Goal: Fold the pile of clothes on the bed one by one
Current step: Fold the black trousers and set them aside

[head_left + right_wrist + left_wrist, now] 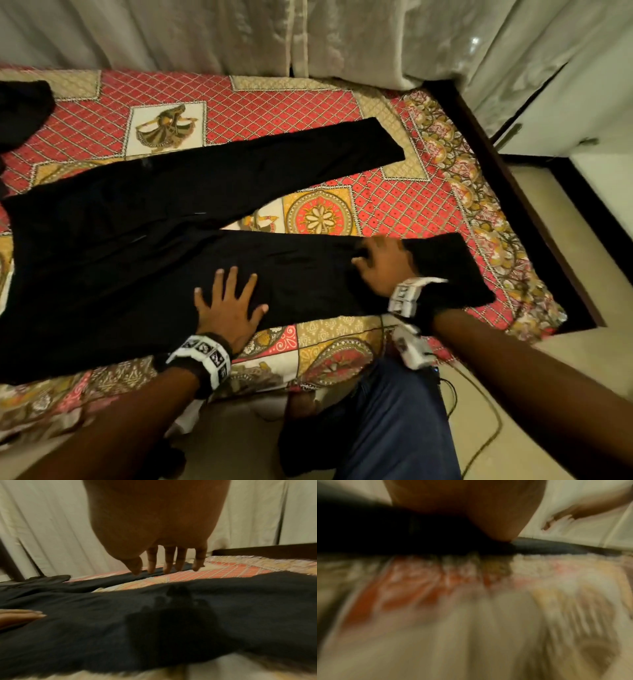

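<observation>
Black trousers (137, 240) lie spread on the patterned bedsheet (411, 205), waist to the left, the two legs splayed to the right. My left hand (227, 305) presses flat, fingers straight and spread, on the near leg by its front edge. My right hand (380, 263) is further right over the same leg. In the right wrist view its fingers (164, 566) hang straight, holding nothing, and cast a shadow on the black cloth (102, 622). The left wrist view is blurred, showing my palm (471, 507) on dark fabric (385, 534).
Another black garment (24, 109) lies at the bed's far left. Pale curtains (342, 34) hang behind the bed. A dark bed frame (513, 188) edges the right side, with tiled floor (565, 342) and a cable (479, 411) beyond. My blue-trousered leg (394, 411) stands against the bed.
</observation>
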